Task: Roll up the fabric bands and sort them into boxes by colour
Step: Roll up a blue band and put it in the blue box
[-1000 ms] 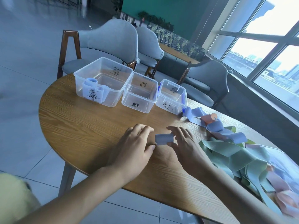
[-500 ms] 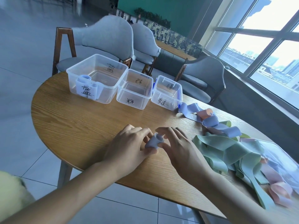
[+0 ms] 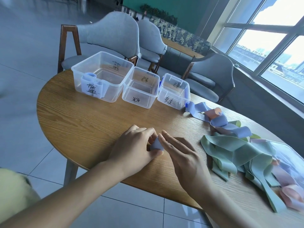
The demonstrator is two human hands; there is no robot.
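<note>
A small rolled blue band (image 3: pixel 156 145) sits on the wooden table (image 3: pixel 92 122) between my two hands. My left hand (image 3: pixel 134 148) pinches it with curled fingers and thumb. My right hand (image 3: pixel 182 155) lies beside it with straight fingers, the fingertips touching the roll. Three clear labelled boxes stand in a row at the back: the large left box (image 3: pixel 105 74) holds several rolled blue bands (image 3: pixel 92 81), the middle box (image 3: pixel 141 88) and the right box (image 3: pixel 174 91) look empty.
A heap of loose green bands (image 3: pixel 233 153) lies at the right, with blue bands (image 3: pixel 218 120) and pink bands (image 3: pixel 289 193) mixed in and a clear plastic bag (image 3: pixel 296 160). Grey chairs (image 3: pixel 108 35) stand behind the table. The table's near edge runs under my forearms.
The blue roll has gone from lying sideways between both hands to being pinched by my left hand. My right hand's fingers have straightened and drawn slightly off it.
</note>
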